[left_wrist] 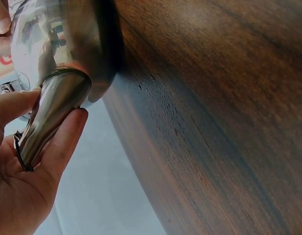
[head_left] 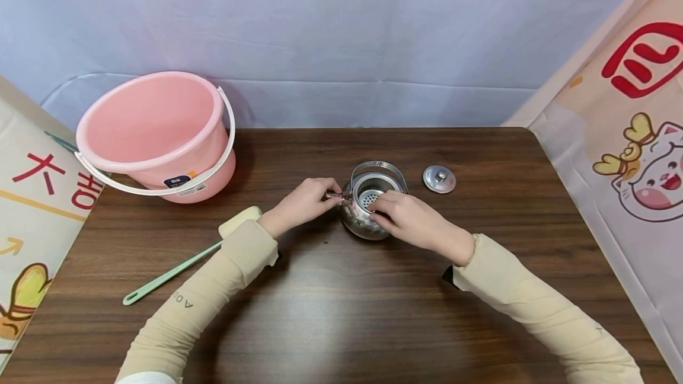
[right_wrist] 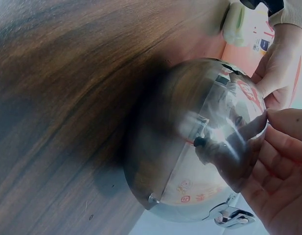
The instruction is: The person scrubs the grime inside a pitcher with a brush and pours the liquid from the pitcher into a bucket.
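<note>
A shiny metal teapot stands on the table with its lid off and its wire handle raised to the back. Inside its round opening sits a perforated strainer. My left hand holds the spout between thumb and fingers, left of the pot. From the right, my right hand reaches over the rim with curled fingers and pinches at the strainer's edge; the exact contact is hidden. The metal lid lies on the table, right of the pot.
A pink bucket with a white handle stands at the back left. Beside my left forearm lies a long green-handled brush, its pale head partly hidden by the sleeve. A pale cloth hangs behind the wooden table.
</note>
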`<state>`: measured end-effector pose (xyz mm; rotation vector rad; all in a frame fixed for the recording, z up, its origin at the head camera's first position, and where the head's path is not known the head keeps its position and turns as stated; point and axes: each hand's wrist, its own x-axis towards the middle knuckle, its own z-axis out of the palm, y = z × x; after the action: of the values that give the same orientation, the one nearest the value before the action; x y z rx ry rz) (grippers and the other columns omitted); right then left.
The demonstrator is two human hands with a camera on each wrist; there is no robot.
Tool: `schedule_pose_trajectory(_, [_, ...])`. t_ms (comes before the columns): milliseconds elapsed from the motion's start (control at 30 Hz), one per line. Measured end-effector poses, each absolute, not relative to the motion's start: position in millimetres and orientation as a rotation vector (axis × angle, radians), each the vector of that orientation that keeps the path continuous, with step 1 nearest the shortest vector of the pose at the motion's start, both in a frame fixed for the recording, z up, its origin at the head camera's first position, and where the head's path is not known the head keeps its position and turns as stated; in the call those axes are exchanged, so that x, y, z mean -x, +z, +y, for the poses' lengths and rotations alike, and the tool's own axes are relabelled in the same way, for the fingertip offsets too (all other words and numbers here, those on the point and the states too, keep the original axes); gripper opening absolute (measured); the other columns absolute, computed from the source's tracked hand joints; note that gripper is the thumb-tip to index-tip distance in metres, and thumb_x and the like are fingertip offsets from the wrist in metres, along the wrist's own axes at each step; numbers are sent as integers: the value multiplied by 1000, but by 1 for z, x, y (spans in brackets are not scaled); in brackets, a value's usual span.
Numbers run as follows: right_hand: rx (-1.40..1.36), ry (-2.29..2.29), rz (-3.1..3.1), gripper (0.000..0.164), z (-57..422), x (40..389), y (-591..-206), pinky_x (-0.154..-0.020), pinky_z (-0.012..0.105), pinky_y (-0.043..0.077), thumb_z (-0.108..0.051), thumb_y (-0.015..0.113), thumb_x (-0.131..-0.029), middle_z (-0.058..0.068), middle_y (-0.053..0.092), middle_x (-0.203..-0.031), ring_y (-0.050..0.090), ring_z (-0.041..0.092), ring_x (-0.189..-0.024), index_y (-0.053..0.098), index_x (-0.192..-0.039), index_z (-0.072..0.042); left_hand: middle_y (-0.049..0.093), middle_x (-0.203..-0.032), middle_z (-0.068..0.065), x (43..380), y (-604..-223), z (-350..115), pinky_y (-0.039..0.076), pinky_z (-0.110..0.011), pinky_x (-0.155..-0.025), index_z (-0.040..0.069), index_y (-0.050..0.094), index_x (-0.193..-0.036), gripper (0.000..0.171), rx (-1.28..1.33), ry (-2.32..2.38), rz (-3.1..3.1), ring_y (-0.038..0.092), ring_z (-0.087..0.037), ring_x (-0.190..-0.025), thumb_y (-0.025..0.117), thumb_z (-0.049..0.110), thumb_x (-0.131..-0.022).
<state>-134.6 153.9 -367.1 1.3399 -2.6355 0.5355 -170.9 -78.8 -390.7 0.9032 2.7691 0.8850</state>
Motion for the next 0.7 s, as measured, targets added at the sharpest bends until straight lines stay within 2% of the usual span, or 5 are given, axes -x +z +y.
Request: schedule_pose_trajectory(700, [-1342, 536, -2603, 9, 153, 135, -362, -69, 29, 48, -7, 60, -84, 3, 61, -84, 57, 12, -76, 66, -89, -4, 66, -92, -7, 171, -390, -80, 47, -28, -73, 4, 63, -96, 16, -927, 915, 2769, 60, -14, -82, 62, 17, -87])
